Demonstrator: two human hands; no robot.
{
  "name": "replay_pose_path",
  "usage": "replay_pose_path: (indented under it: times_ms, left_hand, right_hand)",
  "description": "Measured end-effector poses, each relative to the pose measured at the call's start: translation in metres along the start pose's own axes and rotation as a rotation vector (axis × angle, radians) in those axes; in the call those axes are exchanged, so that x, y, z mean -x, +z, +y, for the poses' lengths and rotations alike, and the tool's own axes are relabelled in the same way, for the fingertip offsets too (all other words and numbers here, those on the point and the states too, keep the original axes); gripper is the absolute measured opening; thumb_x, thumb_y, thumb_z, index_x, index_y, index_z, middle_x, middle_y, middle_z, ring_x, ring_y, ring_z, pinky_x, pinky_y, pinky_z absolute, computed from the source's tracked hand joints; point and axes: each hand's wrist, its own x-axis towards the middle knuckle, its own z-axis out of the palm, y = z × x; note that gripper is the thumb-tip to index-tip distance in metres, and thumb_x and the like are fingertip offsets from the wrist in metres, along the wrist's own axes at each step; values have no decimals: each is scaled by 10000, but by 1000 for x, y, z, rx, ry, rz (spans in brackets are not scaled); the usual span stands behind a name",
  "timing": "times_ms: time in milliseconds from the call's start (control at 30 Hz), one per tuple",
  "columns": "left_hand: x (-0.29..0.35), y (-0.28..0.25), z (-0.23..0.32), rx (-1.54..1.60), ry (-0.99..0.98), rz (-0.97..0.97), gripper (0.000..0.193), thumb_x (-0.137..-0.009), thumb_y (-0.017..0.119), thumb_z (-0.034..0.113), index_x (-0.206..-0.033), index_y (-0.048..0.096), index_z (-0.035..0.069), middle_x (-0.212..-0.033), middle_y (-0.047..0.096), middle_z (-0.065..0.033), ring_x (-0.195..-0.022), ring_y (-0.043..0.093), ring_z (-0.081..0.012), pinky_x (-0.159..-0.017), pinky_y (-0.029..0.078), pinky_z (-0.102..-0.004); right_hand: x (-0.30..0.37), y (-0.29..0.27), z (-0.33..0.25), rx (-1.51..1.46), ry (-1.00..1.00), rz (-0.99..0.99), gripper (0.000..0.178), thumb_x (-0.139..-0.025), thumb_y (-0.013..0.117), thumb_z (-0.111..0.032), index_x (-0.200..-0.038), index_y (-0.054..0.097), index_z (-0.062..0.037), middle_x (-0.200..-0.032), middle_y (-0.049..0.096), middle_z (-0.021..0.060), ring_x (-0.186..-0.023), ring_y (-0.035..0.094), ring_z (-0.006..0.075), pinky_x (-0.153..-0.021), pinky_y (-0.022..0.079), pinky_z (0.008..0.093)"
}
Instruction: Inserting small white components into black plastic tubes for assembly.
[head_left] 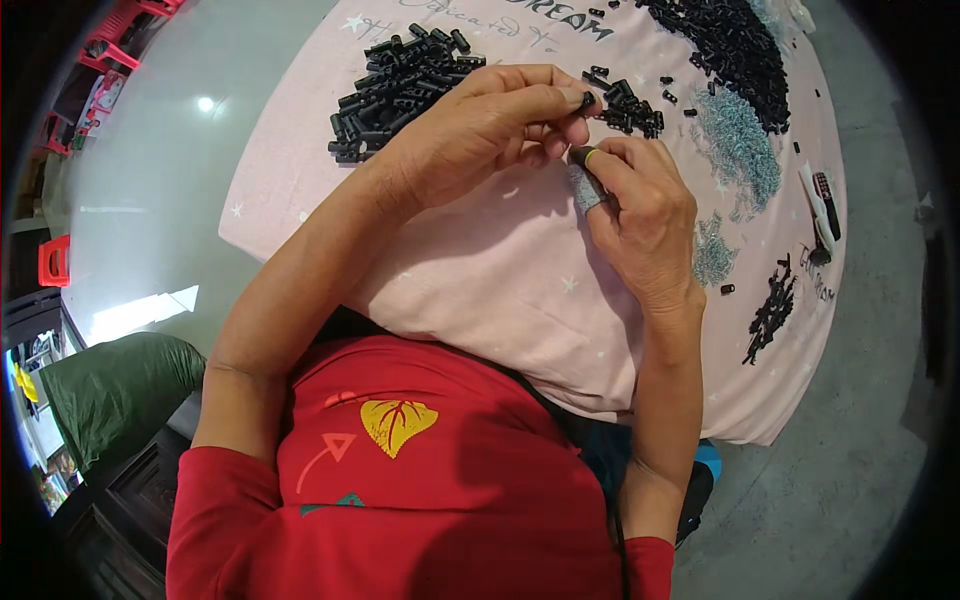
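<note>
Nearest the camera, in the head view, is the person's red shirt [230, 530], and beyond it a pink tablecloth [480, 270] spreads under the work. One short black cylindrical piece [588, 101] is at the fingertips of the left hand, between a big heap of black cylindrical pieces [400, 90] on the left and a smaller black cluster [632, 110] on the right.

I judge this piece to be light and stiff, probably of hard plastic. It does not look fragile, but its smooth, round side may be a little slippery and may roll. A good place to take hold seems to be around the side, leaving the ends free.

The left hand [490, 122] has thumb and index finger clamped on the piece, while the other fingers curl below it. The right hand [645, 210] is just beside, nearer to the body, with its fingers bent inward. There shows a dark tip [579, 154], and a grey wrap [587, 190] goes around one finger. Whether this tip is a tool or a finger cover, I cannot tell; so I also cannot tell if the right hand grips something. Silvery small parts [740, 145] lie farther right.
</note>
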Motion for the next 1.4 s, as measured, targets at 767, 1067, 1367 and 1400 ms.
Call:
replay_pose_path:
  times_ms: [767, 1067, 1367, 1400]
  left_hand:
    - [3, 8, -8, -75, -62, -48, 218, -1026, 648, 220, -1161, 665, 50, -1004, 691, 7, -848, 604, -34, -726, 488, -178]
    - [1, 7, -17, -66, -23, -61, 227, -1024, 650, 212, -1165, 663, 34, -990, 692, 2, -860, 603, -44, -750, 491, -192]
    - [6, 17, -8, -118, -71, -40, 243, -1052, 612, 267, -1157, 688, 62, -886, 684, 51, -712, 542, 7, -616, 416, -151]
    - [6, 18, -8, -134, -84, -28, 249, -1060, 598, 275, -1154, 693, 66, -863, 680, 59, -692, 531, 14, -598, 403, -148]
  right_hand:
    - [5, -5, -2, -545, 294, 257, 217, -834, 728, 38, -1040, 727, -31, -867, 742, 60, -658, 632, 98, -600, 522, 245]
    - [10, -2, 0, -735, 542, 145, 223, -889, 729, 20, -1110, 723, -7, -981, 744, 52, -787, 655, 56, -676, 535, 222]
    - [13, -20, -4, -855, 495, 227, 224, -929, 677, 76, -1147, 717, 45, -1039, 729, 51, -941, 666, 90, -848, 531, 221]
    - [13, -22, -5, -824, 501, 226, 230, -925, 669, 88, -1146, 718, 47, -1058, 724, 54, -951, 663, 91, -852, 529, 220]
